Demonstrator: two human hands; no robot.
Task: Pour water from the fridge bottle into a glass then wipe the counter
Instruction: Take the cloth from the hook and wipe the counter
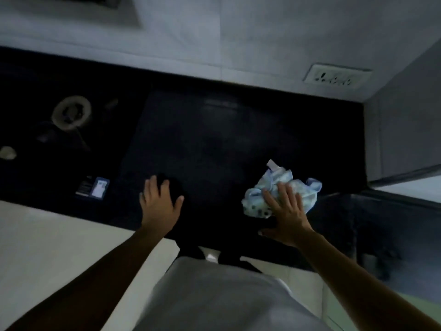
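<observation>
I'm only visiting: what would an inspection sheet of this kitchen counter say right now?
Surface: dark glossy stone counter, dimly lit; wetness cannot be judged.
Job's things: crumpled pale blue patterned cloth on the counter; no bottle or glass seen.
Clutter: small blue-and-white card near the front edge; round pale ring-shaped object far left, blurred.
Hands: left hand flat on the counter, empty; right hand pressed open on the cloth.
Cables: nothing seen.
Surroundings: white wall socket plate on pale tiles; light floor below.
</observation>
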